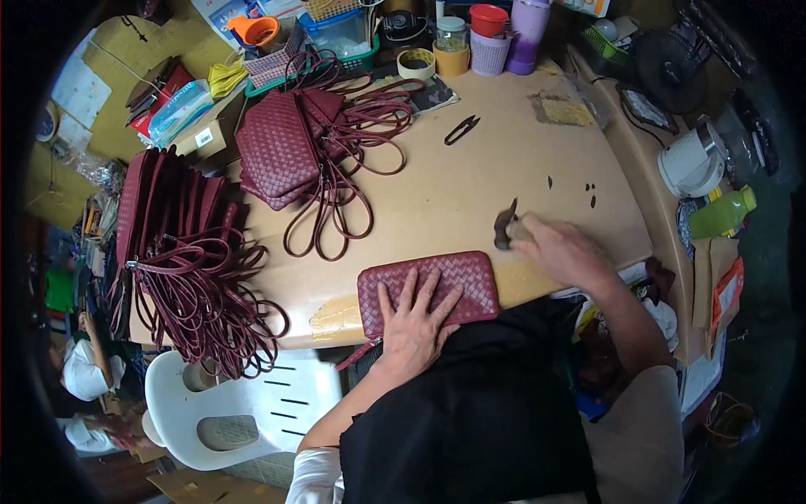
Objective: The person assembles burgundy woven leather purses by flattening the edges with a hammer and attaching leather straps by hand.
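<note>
The left hand [413, 323] lies flat, fingers spread, on a woven maroon pouch [428, 286] at the near edge of the desk [470, 185]. The right hand [561, 249], blurred, pinches a small dark leather piece [505, 227] just right of the pouch. A heap of finished pouches [281, 151] with looped straps lies farther back on the left, and black snips [462, 128] lie beyond, well apart.

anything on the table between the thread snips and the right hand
Mostly bare tabletop in the head view between the thread snips and the right hand, which holds a small dark piece.
</note>
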The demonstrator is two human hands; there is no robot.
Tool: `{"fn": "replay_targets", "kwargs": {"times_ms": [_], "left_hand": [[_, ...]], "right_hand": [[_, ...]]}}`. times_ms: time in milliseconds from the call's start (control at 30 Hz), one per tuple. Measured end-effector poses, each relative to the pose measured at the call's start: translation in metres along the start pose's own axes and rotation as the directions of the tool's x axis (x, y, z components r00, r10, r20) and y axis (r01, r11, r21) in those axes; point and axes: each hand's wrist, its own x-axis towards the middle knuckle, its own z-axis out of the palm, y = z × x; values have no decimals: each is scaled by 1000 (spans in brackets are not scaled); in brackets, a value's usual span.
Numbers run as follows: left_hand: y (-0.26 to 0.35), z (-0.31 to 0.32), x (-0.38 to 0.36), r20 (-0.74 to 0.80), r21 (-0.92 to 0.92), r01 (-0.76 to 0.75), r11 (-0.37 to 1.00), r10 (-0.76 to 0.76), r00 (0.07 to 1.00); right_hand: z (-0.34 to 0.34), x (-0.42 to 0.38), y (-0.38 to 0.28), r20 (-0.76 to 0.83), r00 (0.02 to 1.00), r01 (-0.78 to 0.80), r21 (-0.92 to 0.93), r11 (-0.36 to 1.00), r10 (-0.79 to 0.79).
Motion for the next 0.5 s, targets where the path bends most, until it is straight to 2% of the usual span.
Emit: {"fn": "replay_targets", "kwargs": {"times_ms": [33,67,133,167,200,267,333,400,433,500], "left_hand": [[-1,3,5,-15,8,-47,999,47,999],[-3,5,12,3,19,-102,995,102,995],[-2,8,25,-15,-35,-155,987,154,988],[-2,6,30,-13,-34,-184,982,183,983],[-2,5,31,-19,-29,-182,983,182,983],[-5,6,32,-38,-134,-218,967,214,976],[-6,6,30,-88,-138,-235,962,224,971],[-5,10,28,-158,-194,-233,953,204,966],[-4,12,27,-154,-197,-227,954,199,968],[-5,15,26,-213,-214,-229,950,184,960]], "right_hand": [[-12,3,-18,-4,995,-97,15,995,97],[-5,7,-23,-3,995,-98,14,995,98],[21,14,-20,-54,981,-178,134,975,186],[36,23,-7,22,997,74,-73,995,-73],[27,27,-9,17,997,80,-76,994,-78],[-2,30,-20,84,996,27,-99,995,-19],[-9,33,-32,80,995,69,-82,994,-62],[7,34,-39,-51,999,-13,98,995,18],[19,41,-31,60,992,112,3,994,-112],[14,46,-22,92,988,130,-70,989,-123]]}}
